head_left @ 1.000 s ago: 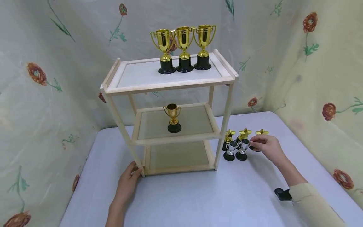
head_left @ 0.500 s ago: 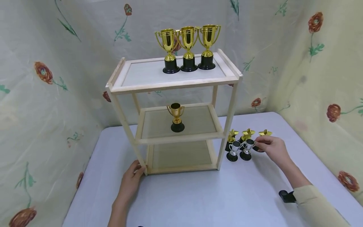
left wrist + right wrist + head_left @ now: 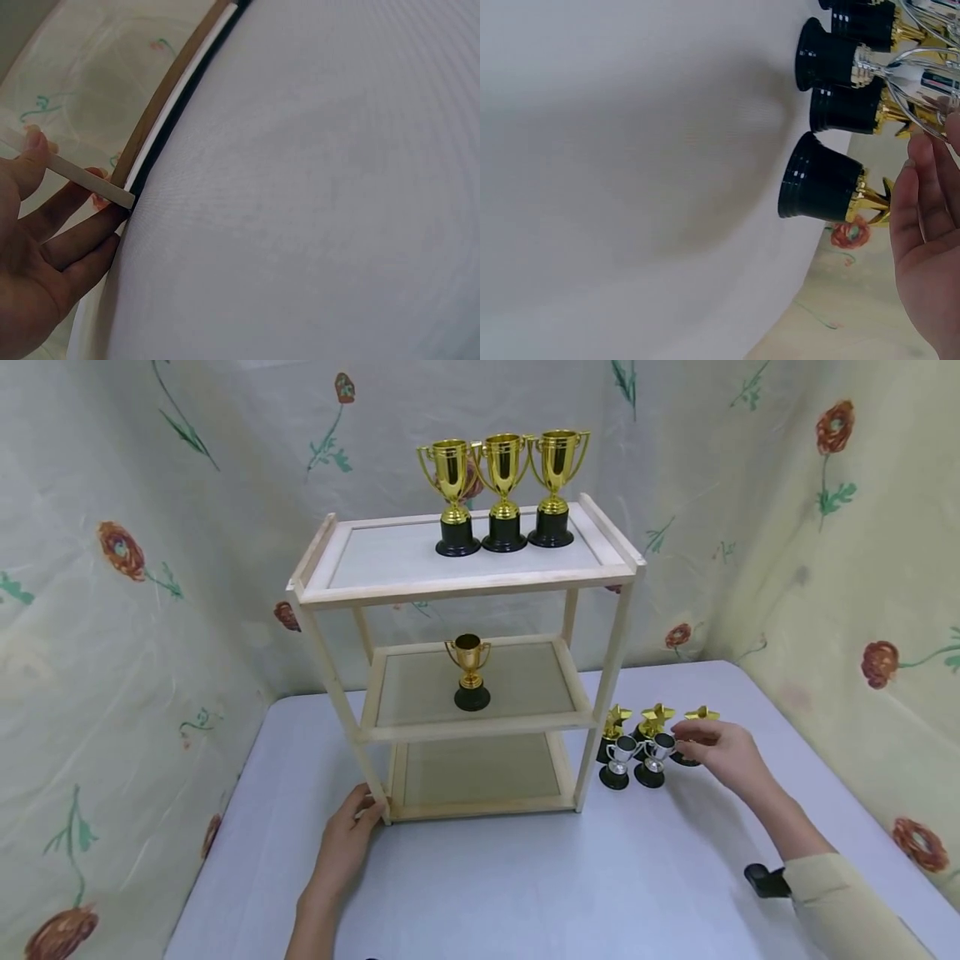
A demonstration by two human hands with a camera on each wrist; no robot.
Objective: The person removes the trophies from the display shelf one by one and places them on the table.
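Note:
My left hand (image 3: 347,839) grips the lower front-left leg of a pale wooden three-tier shelf (image 3: 480,725); in the left wrist view, thumb and fingers lie on either side of that leg (image 3: 90,180). My right hand (image 3: 726,760) pinches the right handle of a small silver trophy cup (image 3: 655,760), which stands upright on its black base on the table. Beside it, to the left, is a second silver trophy cup (image 3: 618,762). Behind them stand gold star trophies (image 3: 656,718), one of them (image 3: 821,180) partly hidden by my right hand in the head view.
Three large gold trophy cups (image 3: 505,485) line the shelf's top tier. One smaller gold trophy cup (image 3: 470,668) stands on the middle tier. The shelf rests on a white-covered table (image 3: 480,885), with flower-patterned curtains (image 3: 225,527) behind and at the sides.
The head view has shifted a little, so everything appears slightly farther right. Both hands keep their places at the shelf leg and the silver trophy cup.

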